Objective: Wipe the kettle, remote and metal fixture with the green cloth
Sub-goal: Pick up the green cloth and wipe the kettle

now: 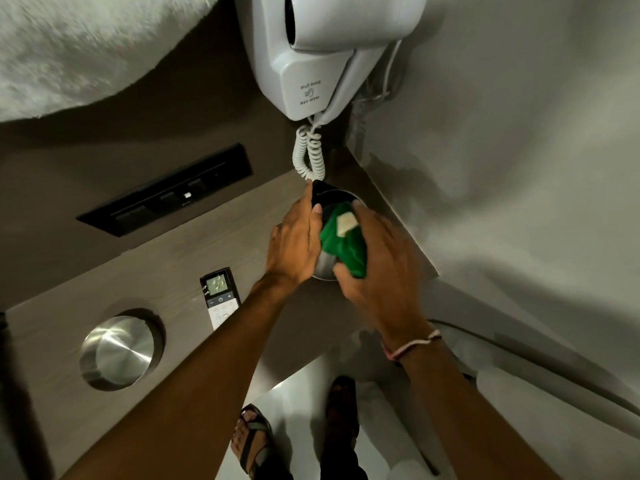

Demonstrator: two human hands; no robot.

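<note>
A steel kettle point(325, 266) with a black lid stands at the back right corner of the wooden counter point(156, 271), mostly hidden under both hands. My left hand point(294, 244) grips its left side by the black handle. My right hand point(377, 268) presses the green cloth point(343, 242) onto the kettle's top and right side. The remote point(220, 297), black and white with a small screen, lies flat on the counter left of my left forearm. A round brushed metal fixture point(119, 351) is set into the counter at the front left.
A white wall-hung hair dryer point(329, 53) with a coiled cord point(308, 154) hangs just above the kettle. A black socket panel point(166, 190) is on the back wall. A white towel point(79, 46) hangs at the upper left. The grey side wall is close on the right.
</note>
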